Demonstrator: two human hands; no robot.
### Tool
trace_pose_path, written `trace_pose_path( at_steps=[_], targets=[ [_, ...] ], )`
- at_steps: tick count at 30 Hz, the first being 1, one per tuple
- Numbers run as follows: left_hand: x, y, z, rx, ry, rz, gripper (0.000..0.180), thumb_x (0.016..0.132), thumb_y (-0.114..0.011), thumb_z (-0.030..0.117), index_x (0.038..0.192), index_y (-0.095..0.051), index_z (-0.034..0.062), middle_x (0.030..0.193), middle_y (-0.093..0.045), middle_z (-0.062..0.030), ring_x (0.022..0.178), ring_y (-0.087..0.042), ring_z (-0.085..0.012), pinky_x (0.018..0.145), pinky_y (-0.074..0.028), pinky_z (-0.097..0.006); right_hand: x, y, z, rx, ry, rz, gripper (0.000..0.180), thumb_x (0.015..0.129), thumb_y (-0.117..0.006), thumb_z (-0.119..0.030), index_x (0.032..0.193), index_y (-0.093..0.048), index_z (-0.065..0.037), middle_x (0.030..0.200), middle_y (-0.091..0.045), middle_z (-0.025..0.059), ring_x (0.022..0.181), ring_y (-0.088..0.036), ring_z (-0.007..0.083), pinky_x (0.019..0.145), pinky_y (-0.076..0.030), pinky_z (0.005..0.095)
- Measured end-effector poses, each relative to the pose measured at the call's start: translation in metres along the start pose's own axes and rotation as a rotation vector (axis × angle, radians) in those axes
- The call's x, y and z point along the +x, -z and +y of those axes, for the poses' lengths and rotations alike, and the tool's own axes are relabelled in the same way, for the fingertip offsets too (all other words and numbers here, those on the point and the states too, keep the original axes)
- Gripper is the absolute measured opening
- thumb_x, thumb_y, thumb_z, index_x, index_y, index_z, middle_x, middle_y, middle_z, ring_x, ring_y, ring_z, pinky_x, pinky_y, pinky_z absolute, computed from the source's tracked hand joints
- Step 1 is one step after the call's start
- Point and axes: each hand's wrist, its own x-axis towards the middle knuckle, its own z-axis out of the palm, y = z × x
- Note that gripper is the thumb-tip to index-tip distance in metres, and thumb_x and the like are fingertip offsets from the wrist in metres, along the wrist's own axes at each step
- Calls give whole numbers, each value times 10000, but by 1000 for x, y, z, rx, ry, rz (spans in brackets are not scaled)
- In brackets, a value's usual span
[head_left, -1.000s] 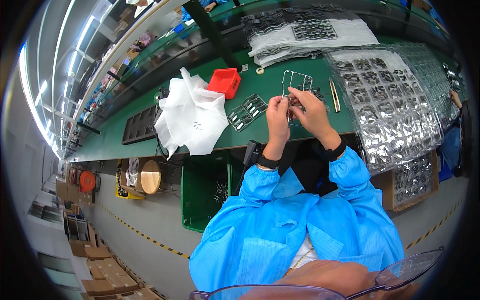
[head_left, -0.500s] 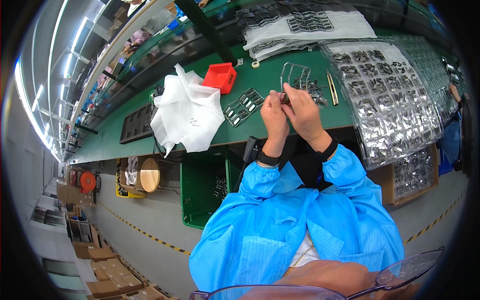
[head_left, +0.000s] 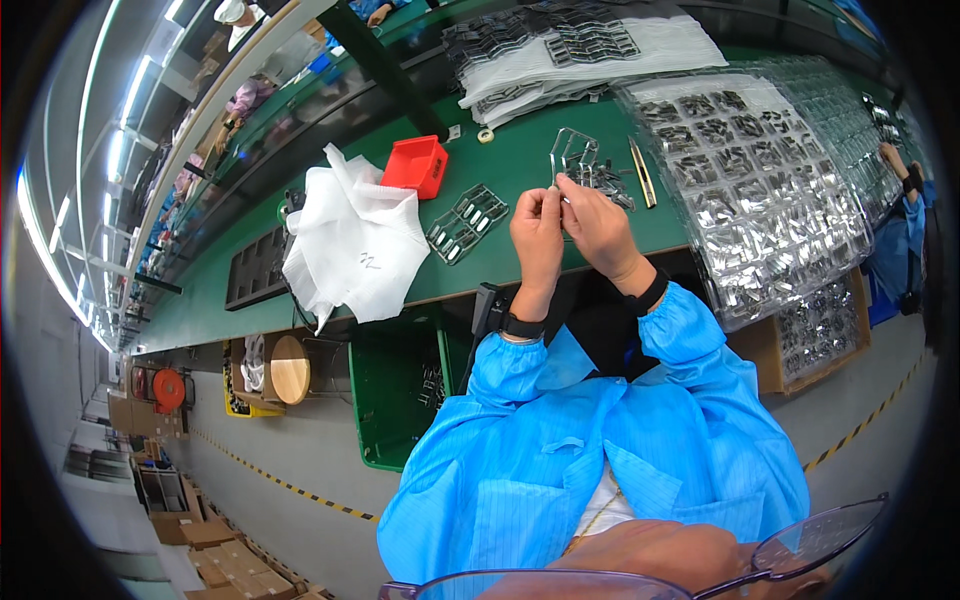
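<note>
My left hand [head_left: 537, 240] and my right hand [head_left: 603, 228] meet over the near part of the bench, fingers pinched close together. A thin metal wire frame [head_left: 557, 160] rises from between the fingertips, its lower part hidden by them. Any small piece at the fingertips is too covered to make out. Just beyond my right hand lies a pile of loose small metal pieces [head_left: 612, 184]. To the left of my left hand, a similar metal frame [head_left: 467, 223] carrying several shiny silver pieces rests flat on the green bench [head_left: 500, 170].
Left of the hands are a crumpled white sheet [head_left: 350, 245], a red bin [head_left: 416, 166] and a dark tray [head_left: 257, 268]. A utility knife [head_left: 642, 172] and tape roll [head_left: 486, 135] lie beyond. Compartment trays [head_left: 745, 190] of metal parts stand right; a green crate [head_left: 385, 400] sits below.
My view has shifted slightly, so the bench things appear a little further left. Both hands stay together at the wire frame, with a small change in finger position.
</note>
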Motion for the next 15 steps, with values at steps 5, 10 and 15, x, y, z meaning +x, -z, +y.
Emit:
trace_pose_path(
  at_steps=[5, 10, 15],
  targets=[
    [-1, -3, -2, -60, 50, -7, 161, 940, -563, 120, 982, -594, -32, 816, -600, -27, 694, -540, -56, 589, -440, -200, 1, -1, 5, 175, -289, 27, 393, 796, -603, 46, 1182, -561, -17, 848, -642, 117, 719, -650, 223, 615, -524, 307],
    [4, 2, -5, 469, -316, -56, 232, 926, -575, 137, 1076, -626, -32, 926, -633, -70, 730, -583, -102, 634, -471, -220, 4, 0, 5, 405, -633, 24, 336, 816, -556, 44, 1152, -558, 20, 830, -638, 73, 711, -632, 116, 610, -522, 259],
    [9, 6, -3, 401, -136, -16, 249, 961, -517, 185, 1030, -615, -32, 874, -630, -65, 714, -583, -94, 622, -483, -233, -8, 6, 37, 908, -1091, 81, 238, 843, -513, 15, 1071, -574, 50, 864, -644, 79, 666, -611, 112, 575, -517, 237]
  ],
)
